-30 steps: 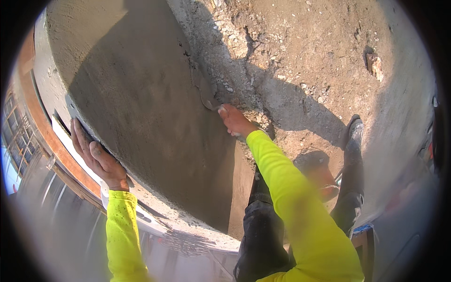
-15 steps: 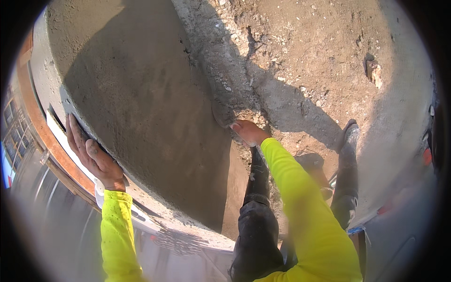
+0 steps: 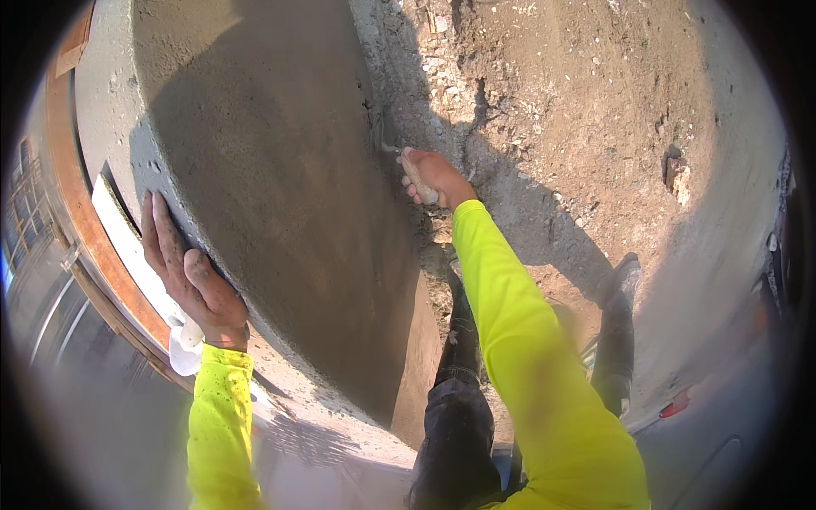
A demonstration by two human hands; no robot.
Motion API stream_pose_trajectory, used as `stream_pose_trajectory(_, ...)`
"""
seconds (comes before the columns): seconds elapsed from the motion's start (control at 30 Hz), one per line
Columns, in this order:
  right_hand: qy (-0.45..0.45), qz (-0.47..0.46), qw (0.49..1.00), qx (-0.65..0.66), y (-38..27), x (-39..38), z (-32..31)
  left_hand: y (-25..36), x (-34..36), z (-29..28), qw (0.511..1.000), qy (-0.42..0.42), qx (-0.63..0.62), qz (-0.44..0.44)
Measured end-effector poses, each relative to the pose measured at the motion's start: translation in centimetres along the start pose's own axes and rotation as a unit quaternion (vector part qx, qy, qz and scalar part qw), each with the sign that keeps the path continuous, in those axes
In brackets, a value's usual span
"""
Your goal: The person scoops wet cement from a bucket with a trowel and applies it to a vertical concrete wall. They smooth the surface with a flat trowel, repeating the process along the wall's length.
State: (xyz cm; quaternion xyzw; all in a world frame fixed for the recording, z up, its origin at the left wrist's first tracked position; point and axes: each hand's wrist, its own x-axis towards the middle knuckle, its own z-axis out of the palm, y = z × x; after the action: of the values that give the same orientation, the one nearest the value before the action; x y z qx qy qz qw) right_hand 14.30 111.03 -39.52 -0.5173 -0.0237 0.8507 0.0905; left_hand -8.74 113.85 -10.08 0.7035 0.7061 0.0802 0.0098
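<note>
My left hand (image 3: 191,276) lies on the rim of a grey plastered wall (image 3: 263,187), its fingers stretched out. Beside and partly under it is a long white strip (image 3: 127,238), with a pale rounded piece (image 3: 185,348) near the wrist; whether these are one object I cannot tell. Lower down on the wall's inner side, my right hand (image 3: 435,178) is closed round the pale handle of a trowel (image 3: 427,194). The trowel's thin metal neck (image 3: 389,148) points left to the wall. Its blade blends into the wet grey surface and is hard to make out.
Rough, stony earth (image 3: 578,102) slopes beyond the wall, with a broken hole (image 3: 676,174) at the right. My dark-trousered legs (image 3: 459,408) stand between wall and earth. An orange-brown beam (image 3: 106,246) runs along the wall's outer side. A small red object (image 3: 676,404) lies lower right.
My right hand has moved up along the foot of the wall, and the trowel handle now shows in it. The view has shifted; my left hand still lies on the rim.
</note>
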Motion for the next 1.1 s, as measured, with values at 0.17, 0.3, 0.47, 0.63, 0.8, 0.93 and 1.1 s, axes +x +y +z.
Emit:
stream_pose_trajectory(0.17,0.011,-0.011,0.998,-0.063,-4.5,0.4,1.7,-1.0,0.3,-0.3,1.000,0.012,-0.001,-0.001)
stream_pose_trajectory(0.3,0.004,-0.082,0.989,-0.125,-8.5,-1.6,3.3,-1.4,1.8,-0.6,1.000,0.013,-0.012,0.009)
stream_pose_trajectory(0.47,-0.039,-0.111,0.986,-0.122,-7.6,-4.7,2.5,-1.2,1.2,-2.1,1.000,-0.008,0.004,-0.001)
stream_pose_trajectory(0.63,0.049,-0.019,0.982,-0.183,-3.3,-3.1,-1.0,-0.5,0.5,-2.0,1.000,-0.015,0.003,-0.005)
stream_pose_trajectory(0.8,0.057,-0.139,0.971,-0.187,-1.7,1.9,-1.7,-1.6,0.3,-0.6,1.000,-0.008,0.007,0.012)
stream_pose_trajectory(0.93,0.101,-0.192,0.915,-0.340,-2.4,6.2,-3.3,-2.4,0.0,0.7,1.000,-0.001,-0.005,0.011)
stream_pose_trajectory(1.1,0.058,-0.136,0.938,-0.313,-1.3,7.1,-3.8,-2.8,0.4,1.8,1.000,0.013,0.001,0.024)
